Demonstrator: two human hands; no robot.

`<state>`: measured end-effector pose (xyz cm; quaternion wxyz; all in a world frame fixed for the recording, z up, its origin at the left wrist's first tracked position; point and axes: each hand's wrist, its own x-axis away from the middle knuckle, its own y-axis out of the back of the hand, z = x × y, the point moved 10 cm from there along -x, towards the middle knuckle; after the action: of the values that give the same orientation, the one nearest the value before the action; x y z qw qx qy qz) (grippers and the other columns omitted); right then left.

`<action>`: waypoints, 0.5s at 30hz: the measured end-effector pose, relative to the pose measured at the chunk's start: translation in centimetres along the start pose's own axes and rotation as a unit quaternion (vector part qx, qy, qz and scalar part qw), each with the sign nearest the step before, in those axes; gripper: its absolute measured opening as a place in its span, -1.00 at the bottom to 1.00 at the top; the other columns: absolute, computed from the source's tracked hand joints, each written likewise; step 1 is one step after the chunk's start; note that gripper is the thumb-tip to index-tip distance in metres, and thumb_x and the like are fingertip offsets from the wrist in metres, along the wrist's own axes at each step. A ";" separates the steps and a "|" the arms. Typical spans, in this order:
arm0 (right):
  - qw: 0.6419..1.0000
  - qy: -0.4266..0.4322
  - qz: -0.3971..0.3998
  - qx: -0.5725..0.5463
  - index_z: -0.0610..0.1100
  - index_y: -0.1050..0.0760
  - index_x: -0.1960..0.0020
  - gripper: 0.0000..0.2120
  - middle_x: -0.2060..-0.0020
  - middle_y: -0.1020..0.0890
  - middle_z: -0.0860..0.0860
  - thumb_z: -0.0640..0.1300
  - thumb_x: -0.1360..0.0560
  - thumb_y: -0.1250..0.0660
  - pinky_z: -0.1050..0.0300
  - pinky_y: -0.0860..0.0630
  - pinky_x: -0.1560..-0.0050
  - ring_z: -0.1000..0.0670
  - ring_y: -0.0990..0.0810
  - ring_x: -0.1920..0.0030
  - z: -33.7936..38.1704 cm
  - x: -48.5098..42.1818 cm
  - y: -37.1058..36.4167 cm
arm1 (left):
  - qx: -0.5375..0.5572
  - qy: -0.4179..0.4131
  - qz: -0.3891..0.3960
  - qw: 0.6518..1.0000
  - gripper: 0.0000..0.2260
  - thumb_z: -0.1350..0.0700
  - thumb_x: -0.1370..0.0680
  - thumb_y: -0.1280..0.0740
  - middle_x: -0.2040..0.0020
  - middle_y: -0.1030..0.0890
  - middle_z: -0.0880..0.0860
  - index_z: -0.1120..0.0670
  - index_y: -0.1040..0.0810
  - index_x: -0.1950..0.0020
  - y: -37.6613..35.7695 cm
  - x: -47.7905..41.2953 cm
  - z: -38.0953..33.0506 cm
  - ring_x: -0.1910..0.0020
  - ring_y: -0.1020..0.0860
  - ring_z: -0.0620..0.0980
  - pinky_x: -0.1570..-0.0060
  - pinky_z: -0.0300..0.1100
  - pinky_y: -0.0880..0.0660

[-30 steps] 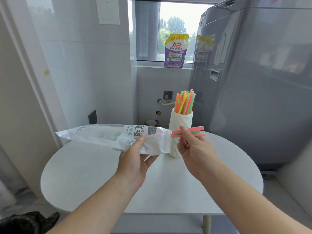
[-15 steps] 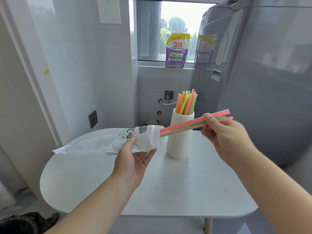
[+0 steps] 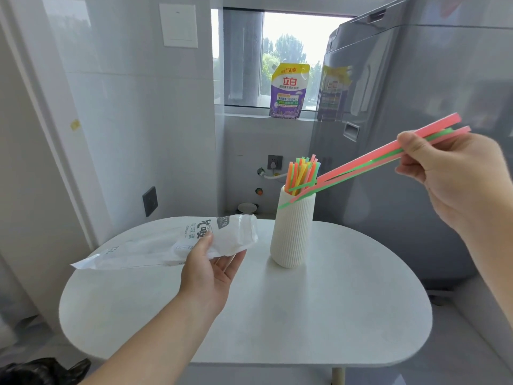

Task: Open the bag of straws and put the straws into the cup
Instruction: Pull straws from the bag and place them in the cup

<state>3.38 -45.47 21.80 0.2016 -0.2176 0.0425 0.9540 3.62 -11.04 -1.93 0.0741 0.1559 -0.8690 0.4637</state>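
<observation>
A white ribbed cup (image 3: 293,232) stands on the white oval table (image 3: 319,315) and holds several coloured straws (image 3: 302,173) upright. My right hand (image 3: 455,179) pinches a few pink and green straws (image 3: 369,162) at their upper end, up at the right. They slant down to the left, and their lower tips lie across the front of the cup's rim. My left hand (image 3: 211,270) holds the white straw bag (image 3: 177,243) near its open mouth, left of the cup; the bag looks flat, with no straws showing inside.
A tall grey appliance (image 3: 416,134) stands close behind and right of the table. A purple detergent pouch (image 3: 288,91) sits on the window sill. A white wall runs along the left. A black bag (image 3: 41,370) lies on the floor at bottom left.
My right hand drew the pink and green straws fully out of the bag and lifted them up and right; their tips now cross the cup's rim. The bag sank lower.
</observation>
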 end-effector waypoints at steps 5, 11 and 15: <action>0.996 0.067 -0.017 0.051 -0.04 -0.63 0.22 -0.86 0.37 -0.63 0.04 -0.08 -0.50 -0.49 0.09 -0.67 0.08 0.07 -0.62 0.36 3.6 -0.5 -0.4 | -0.008 0.004 0.009 1.000 -0.68 0.12 -0.62 -0.35 -0.18 -0.71 0.13 0.10 -0.52 -0.38 -0.3 0.3 0.3 -0.05 -0.72 0.09 0.09 -0.01 -0.70; 0.987 0.104 -0.011 0.120 -0.06 -0.64 0.18 -0.88 0.35 -0.65 0.02 -0.06 -0.51 -0.49 0.04 -0.70 0.10 0.11 -0.63 0.43 5.5 -1.3 -2.4 | -0.014 0.007 0.013 1.000 -0.67 0.12 -0.62 -0.36 -0.19 -0.70 0.14 0.09 -0.52 -0.39 -0.3 0.4 0.3 -0.01 -0.73 0.08 0.14 -0.02 -0.70; 0.982 0.118 -0.006 0.147 -0.15 -0.65 0.07 -0.86 0.33 -0.64 0.00 -0.07 -0.52 -0.47 0.25 -0.66 0.25 0.15 -0.61 0.49 6.4 -1.7 -3.2 | -0.017 0.009 0.019 1.000 -0.70 0.13 -0.62 -0.35 -0.14 -0.72 0.13 0.09 -0.54 -0.36 -0.5 0.5 0.3 0.02 -0.74 0.07 0.14 -0.03 -0.70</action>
<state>3.50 -42.10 28.30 0.2307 -0.2973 0.2042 0.9037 3.26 -11.66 -1.61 0.0762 0.1340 -0.8789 0.4515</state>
